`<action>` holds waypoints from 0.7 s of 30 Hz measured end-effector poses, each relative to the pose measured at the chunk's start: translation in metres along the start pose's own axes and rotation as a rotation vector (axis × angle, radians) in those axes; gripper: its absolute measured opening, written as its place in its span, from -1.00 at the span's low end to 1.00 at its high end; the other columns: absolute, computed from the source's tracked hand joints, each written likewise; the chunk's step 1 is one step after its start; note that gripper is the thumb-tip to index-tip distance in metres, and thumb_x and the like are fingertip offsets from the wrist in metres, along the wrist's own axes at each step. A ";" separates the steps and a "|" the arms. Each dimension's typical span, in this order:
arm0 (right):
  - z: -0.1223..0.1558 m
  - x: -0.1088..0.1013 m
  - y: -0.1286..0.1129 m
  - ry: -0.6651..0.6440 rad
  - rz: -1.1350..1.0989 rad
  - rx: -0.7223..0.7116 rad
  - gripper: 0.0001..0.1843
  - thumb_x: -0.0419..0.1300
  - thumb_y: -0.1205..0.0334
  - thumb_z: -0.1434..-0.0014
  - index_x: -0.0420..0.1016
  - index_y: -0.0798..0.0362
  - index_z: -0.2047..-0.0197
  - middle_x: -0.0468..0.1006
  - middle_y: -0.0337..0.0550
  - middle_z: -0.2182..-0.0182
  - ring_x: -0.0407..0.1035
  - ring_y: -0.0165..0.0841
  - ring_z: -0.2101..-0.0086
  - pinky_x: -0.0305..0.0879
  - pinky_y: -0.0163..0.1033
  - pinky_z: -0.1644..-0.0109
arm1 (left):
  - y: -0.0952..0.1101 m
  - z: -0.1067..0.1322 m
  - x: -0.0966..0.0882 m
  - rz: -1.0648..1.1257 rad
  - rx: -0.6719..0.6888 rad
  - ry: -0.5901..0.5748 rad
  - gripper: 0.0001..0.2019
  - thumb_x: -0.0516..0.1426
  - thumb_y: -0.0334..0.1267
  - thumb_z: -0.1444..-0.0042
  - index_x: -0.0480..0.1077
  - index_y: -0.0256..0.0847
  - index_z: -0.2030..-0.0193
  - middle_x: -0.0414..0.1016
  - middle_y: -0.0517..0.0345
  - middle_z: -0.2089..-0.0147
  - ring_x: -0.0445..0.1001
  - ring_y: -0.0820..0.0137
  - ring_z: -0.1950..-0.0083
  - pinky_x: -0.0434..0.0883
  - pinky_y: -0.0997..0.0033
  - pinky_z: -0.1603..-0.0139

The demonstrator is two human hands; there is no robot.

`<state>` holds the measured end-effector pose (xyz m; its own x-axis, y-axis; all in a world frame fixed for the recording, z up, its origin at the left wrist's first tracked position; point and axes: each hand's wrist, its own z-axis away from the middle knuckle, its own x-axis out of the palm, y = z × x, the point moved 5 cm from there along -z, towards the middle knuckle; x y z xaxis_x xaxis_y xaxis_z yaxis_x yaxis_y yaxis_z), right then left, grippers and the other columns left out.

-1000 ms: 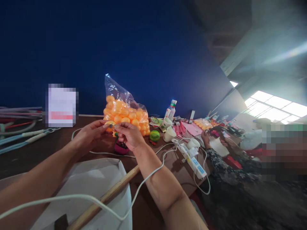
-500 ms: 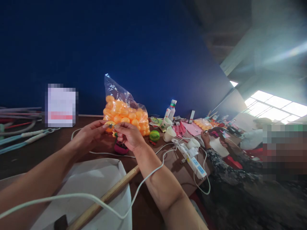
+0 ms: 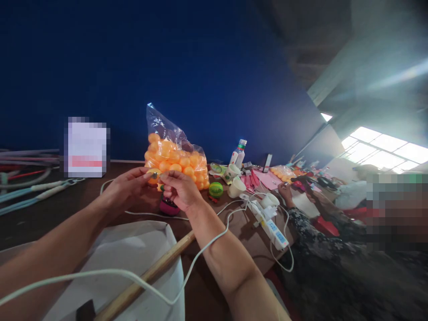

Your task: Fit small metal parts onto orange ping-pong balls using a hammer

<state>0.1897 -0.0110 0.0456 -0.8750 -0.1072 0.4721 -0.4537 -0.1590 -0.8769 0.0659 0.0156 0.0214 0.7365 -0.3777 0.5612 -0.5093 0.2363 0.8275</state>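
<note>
My left hand (image 3: pixel 129 183) pinches a small yellow-orange ball (image 3: pixel 154 180) between thumb and fingertips; a dark, shiny spot shows on its top. Close against it, my right hand (image 3: pixel 182 188) is closed, thumb pressed to forefinger, on something too small to make out. A little yellow and green piece shows beneath the right fingers. Under that hand sits a magenta container (image 3: pixel 169 207) with dark contents, partly hidden. Just behind both hands stands a clear plastic bag (image 3: pixel 177 158) full of orange balls. Right of it lies a green striped ball (image 3: pixel 216 190).
A white cable (image 3: pixel 200 249) crosses my right forearm. In front are a white box (image 3: pixel 143 236) and a wooden handle (image 3: pixel 160 263). Cups (image 3: pixel 236 187), bottles (image 3: pixel 240 151) and a power strip (image 3: pixel 276 232) stand to the right, where a co-worker's patterned sleeve (image 3: pixel 309 227) reaches over the table.
My two hands stay together at the ball almost unmoved. The view has shifted very slightly, and the co-worker's hands at the right have moved a little.
</note>
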 end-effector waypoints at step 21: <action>0.000 -0.002 0.001 0.025 0.001 0.023 -0.68 0.44 0.22 0.24 0.40 0.10 0.47 0.43 -0.32 0.54 0.05 -0.63 0.61 -0.04 -0.47 0.60 | -0.001 0.000 -0.001 0.010 -0.022 -0.012 -0.65 0.33 -0.25 0.05 0.42 -0.30 0.13 0.63 -0.05 0.27 0.62 0.23 0.32 0.56 0.29 0.31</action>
<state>0.1904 -0.0109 0.0435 -0.8796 -0.0826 0.4684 -0.4489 -0.1815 -0.8750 0.0663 0.0158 0.0199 0.7256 -0.3862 0.5695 -0.5070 0.2596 0.8219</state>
